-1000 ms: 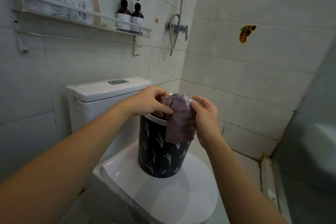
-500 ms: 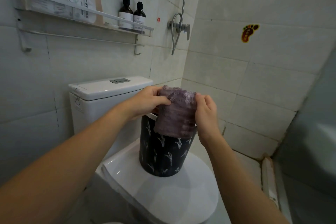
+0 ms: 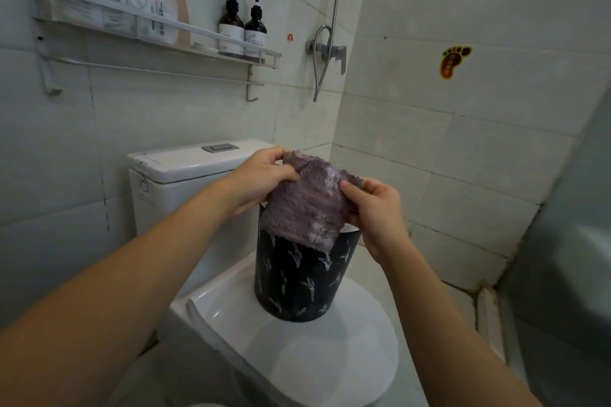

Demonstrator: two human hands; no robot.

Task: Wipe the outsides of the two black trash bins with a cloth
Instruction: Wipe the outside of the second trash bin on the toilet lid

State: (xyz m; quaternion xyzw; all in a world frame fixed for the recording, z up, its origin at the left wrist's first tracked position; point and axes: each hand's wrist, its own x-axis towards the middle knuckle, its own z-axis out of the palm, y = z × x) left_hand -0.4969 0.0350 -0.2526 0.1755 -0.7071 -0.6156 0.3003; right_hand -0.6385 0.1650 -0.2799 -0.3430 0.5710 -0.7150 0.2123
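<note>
Two brown pump bottles [image 3: 243,26] on the wall shelf [image 3: 158,40] carry white labels, one reading "NIAOTO". Both hands pinch a ribbed, fuzzy purple cloth [image 3: 310,205], left hand [image 3: 264,175] and right hand [image 3: 377,208] at its top corners, above the round black leaf-printed trash bin [image 3: 297,277] standing on the glossy toilet lid [image 3: 297,350].
</note>
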